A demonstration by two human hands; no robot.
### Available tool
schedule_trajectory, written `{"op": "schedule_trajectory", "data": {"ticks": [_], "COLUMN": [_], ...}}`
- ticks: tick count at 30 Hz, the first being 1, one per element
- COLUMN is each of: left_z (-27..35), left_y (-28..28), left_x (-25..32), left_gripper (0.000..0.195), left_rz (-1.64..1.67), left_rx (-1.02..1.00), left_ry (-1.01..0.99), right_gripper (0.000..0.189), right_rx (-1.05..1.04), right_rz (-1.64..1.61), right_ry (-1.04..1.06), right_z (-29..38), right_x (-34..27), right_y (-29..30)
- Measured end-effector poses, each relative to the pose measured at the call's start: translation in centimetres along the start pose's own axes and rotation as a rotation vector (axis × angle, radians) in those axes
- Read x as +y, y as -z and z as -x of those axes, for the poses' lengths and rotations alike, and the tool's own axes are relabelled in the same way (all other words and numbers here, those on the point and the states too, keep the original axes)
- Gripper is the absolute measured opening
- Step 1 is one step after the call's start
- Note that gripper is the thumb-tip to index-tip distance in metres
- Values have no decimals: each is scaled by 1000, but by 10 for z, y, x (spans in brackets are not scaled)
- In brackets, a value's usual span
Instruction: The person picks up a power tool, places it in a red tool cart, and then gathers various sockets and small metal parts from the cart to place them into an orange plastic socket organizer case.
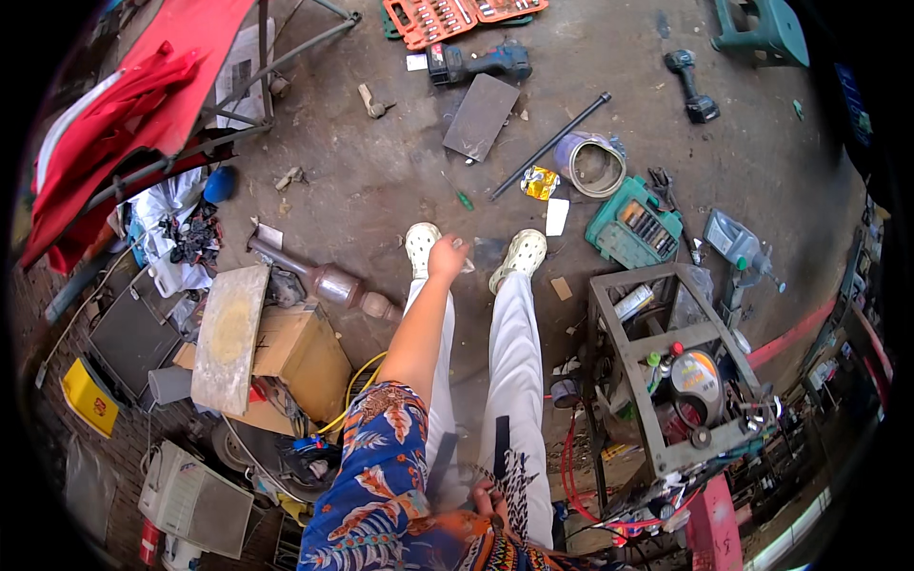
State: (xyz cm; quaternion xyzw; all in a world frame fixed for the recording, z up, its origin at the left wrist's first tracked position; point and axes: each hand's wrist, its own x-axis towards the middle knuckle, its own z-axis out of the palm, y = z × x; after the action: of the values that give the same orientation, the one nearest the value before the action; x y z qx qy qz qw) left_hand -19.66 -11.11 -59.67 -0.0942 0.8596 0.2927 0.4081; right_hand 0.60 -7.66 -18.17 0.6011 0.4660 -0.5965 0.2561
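Note:
My left hand (448, 258) reaches forward over the floor, its fingers curled near one cream clog (421, 241). A small pale thing shows beside the fingertips, but whether it is held is unclear. Close against the patterned shirt (378, 485), my right hand (488, 496) is partly hidden and blurred, near a black-and-white braided cord (515, 492). Ahead of the feet lie a green-handled screwdriver (464, 200), a flat dark plate (482, 118), a long black bar (550, 146) and a cordless impact wrench (482, 62). A purple-sided metal ring (598, 168) sits beyond the bar's near half.
An orange socket-set case (435, 21) lies open at the back, and a second cordless tool (690, 86) lies right. A green bit case (635, 225) is near a metal frame cart (664, 457) holding bottles. Left are a rusty exhaust pipe (335, 282), cardboard box (310, 357) and red folding chair (171, 86).

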Motion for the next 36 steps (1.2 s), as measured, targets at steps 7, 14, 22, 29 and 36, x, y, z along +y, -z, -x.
{"op": "schedule_trajectory", "data": {"ticks": [7, 14, 22, 29, 36], "left_z": [-160, -192, -154, -202, -168], "left_y": [-126, -171, -189, -187, -118], "left_x": [-33, -67, 22, 35, 79], "left_gripper": [45, 35, 29, 27, 39], "left_rz": [24, 157, -355, -642, -367], "left_rx": [139, 681, 320, 80, -362], "left_ry": [313, 402, -218, -286, -199], "right_gripper": [20, 19, 19, 20, 22], "right_rx": [-166, -269, -295, -323, -367], "right_rz": [176, 208, 141, 120, 109], "right_ry": [-235, -336, -323, -306, -197], "right_z": [-101, -124, -128, -128, -90], "right_x": [46, 53, 52, 66, 64], "right_y": [25, 61, 51, 40, 33]}}
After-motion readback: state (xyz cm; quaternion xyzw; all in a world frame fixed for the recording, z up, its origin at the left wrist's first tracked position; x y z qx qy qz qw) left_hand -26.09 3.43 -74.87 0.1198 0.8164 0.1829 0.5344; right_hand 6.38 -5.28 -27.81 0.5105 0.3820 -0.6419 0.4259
